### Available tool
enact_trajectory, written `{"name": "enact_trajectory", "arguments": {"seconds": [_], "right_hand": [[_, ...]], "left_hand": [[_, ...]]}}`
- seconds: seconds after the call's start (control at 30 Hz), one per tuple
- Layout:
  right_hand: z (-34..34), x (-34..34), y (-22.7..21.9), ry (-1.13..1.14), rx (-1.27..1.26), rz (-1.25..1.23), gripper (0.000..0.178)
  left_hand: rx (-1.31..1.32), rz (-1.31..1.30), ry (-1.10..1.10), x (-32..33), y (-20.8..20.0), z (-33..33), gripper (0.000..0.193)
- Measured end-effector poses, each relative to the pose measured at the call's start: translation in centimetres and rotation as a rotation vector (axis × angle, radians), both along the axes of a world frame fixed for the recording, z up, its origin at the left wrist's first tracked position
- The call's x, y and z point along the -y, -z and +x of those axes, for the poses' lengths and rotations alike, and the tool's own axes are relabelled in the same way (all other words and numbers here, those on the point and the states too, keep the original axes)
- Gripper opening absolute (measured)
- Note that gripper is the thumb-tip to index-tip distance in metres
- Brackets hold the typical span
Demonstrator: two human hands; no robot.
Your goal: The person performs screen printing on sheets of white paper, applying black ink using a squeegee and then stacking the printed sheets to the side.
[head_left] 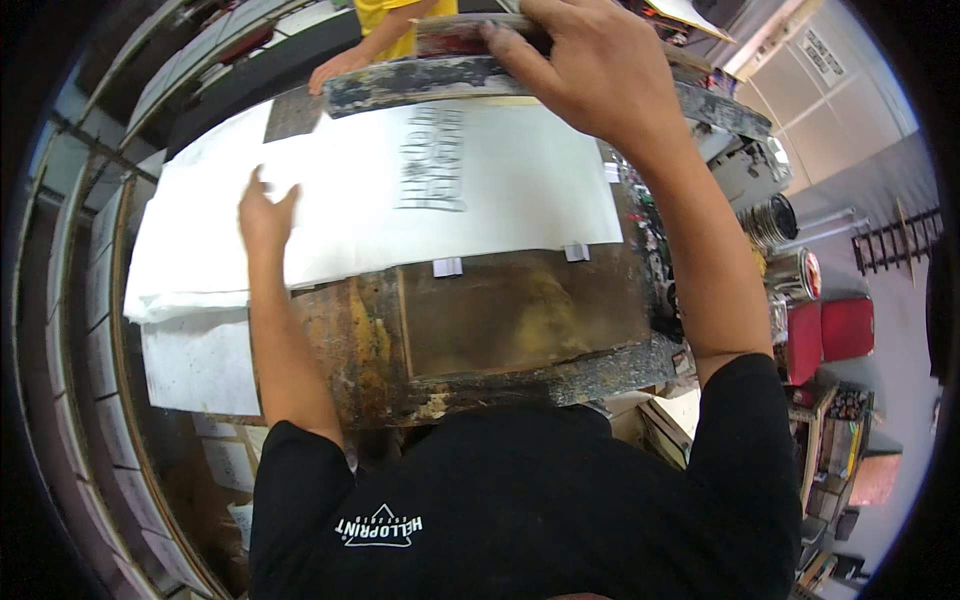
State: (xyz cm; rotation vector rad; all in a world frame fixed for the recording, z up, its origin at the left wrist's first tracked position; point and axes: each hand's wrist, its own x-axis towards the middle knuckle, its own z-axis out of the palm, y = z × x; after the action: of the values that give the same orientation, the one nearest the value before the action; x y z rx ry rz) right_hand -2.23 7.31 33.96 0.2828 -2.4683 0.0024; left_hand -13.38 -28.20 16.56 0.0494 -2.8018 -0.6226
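On the stained table [370, 335], a white printed sheet [530, 180] is lying beneath the loosely spread left hand [266, 215] (whether they are touching, I cannot tell), while the right hand [605, 70] is gripping a paint-smeared frame [420, 85] on the far side, racks [105, 350] are lining the left and cans [792, 275] are standing at right.

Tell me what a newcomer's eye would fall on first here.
Probably the big white sheet with its block of dark lettering, spread over the stained table. Next, the right hand holding the ink-smeared frame at the top, with the left hand open over the sheet's left part. The yellow shirt beyond and red panels at right add bright colour.
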Motion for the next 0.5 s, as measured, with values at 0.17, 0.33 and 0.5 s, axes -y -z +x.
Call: {"name": "enact_trajectory", "arguments": {"seconds": [0.17, 0.33, 0.5], "right_hand": [[-1.3, -0.4, -0.5, 0.063, 0.056, -0.062, 0.051], [-1.8, 0.0, -1.3, 0.046, -0.026, -0.008, 0.05], [-2.0, -0.1, -0.8, 0.135, 0.188, -0.137, 0.047]], "left_hand": [[0.052, 0.508, 0.647, -13.2, 5.8, 8.5, 0.052], [-0.124, -0.108, 0.95, -25.0, 14.6, 14.0, 0.058], [-0.148, -0.061, 0.953, -24.3, 15.9, 13.6, 0.059]]}}
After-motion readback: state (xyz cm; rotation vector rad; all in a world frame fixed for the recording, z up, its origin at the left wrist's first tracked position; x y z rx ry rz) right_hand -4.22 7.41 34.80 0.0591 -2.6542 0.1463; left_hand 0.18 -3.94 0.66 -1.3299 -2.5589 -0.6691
